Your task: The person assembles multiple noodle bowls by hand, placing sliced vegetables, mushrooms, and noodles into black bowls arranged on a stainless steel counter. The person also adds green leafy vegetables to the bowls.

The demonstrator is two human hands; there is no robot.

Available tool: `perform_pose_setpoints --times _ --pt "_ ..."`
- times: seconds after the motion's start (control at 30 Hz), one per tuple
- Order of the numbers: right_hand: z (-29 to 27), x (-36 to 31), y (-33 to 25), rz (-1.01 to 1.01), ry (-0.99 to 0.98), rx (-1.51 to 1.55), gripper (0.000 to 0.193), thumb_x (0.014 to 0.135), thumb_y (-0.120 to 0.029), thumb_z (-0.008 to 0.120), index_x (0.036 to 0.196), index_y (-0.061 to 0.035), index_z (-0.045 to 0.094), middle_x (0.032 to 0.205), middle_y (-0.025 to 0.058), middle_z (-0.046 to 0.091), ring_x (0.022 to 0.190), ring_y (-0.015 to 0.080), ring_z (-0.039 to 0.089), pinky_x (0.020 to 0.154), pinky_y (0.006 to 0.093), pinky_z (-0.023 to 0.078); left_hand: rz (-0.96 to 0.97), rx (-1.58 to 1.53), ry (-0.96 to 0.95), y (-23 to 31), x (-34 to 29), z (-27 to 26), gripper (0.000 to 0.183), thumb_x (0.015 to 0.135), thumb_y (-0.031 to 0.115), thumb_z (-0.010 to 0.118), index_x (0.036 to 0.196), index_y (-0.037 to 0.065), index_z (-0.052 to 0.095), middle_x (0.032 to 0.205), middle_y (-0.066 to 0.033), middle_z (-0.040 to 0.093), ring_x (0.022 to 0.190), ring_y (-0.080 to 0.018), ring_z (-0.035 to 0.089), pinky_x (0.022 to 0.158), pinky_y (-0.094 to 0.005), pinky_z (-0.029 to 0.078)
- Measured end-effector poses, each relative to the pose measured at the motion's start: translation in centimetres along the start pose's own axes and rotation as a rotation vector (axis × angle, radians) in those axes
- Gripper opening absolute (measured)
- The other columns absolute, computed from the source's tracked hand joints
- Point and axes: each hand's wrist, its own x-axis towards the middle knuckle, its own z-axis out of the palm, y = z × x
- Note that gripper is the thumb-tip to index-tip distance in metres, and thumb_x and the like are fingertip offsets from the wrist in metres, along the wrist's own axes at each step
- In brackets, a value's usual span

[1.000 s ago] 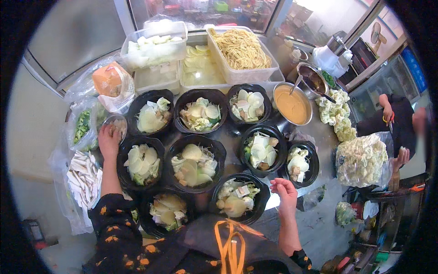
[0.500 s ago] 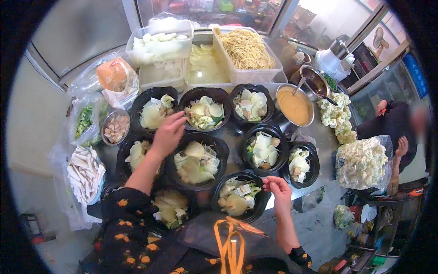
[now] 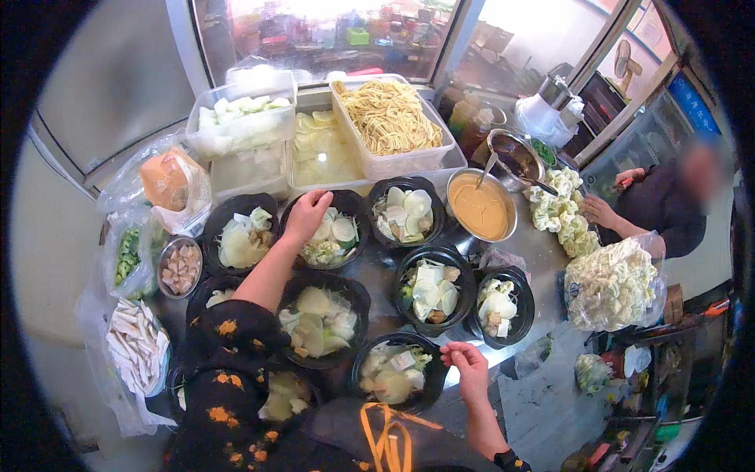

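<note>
Black bowls of sliced pale vegetables, cauliflower and white cubes crowd a metal table. My left hand (image 3: 308,217) is over the far middle bowl (image 3: 363,211), fingertips pressed together near its far rim; anything in them is hidden. Its sleeve covers part of a bowl at the left. Down at the front right, my right hand (image 3: 469,368) hovers by the right rim of a front bowl (image 3: 401,406). Its thumb and fingers are pinched, and I cannot make out anything between them. A larger bowl (image 3: 363,305) sits between my arms.
Behind the bowls stand a noodle tub (image 3: 376,163), a tub of white chunks (image 3: 224,141) and a pan of orange-brown sauce (image 3: 510,222) with a ladle. Pinkish cubes fill a small metal bowl (image 3: 161,280) at left. A co-worker (image 3: 661,206) reaches toward cauliflower (image 3: 562,206) at right.
My left hand has gone from the far middle bowl's left rim to over its far side, fingers drawn together. My right hand stays by the front bowl. The co-worker's hand has reached toward the cauliflower.
</note>
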Motion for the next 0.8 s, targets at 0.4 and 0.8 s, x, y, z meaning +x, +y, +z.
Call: perform_pose_setpoints --times 0.4,0.8 --pt "-0.2 1.1 0.4 0.036 0.002 -0.012 0.016 0.091 -0.006 0.050 0.103 0.0000 0.059 0.098 0.0093 0.064 0.084 0.0144 0.060 0.076 0.0260 0.048 -0.181 -0.440 0.004 2.7 4.4 3.3 0.042 0.084 0.036 0.063 0.112 0.006 0.055 0.094 -0.0015 0.057 0.084 -0.0109 0.053 0.075 -0.0260 0.043" --pt "1.3 2.8 -0.9 0.102 -0.051 -0.050 0.018 0.092 -0.007 0.049 0.104 0.0012 0.058 0.099 0.0086 0.064 0.086 0.0137 0.060 0.079 0.0263 0.048 -0.388 -0.617 -0.070 3.9 9.1 3.5 0.095 0.068 0.049 0.074 0.136 0.002 0.027 0.125 -0.0212 0.038 0.110 -0.0313 0.045 0.091 -0.0375 0.041"
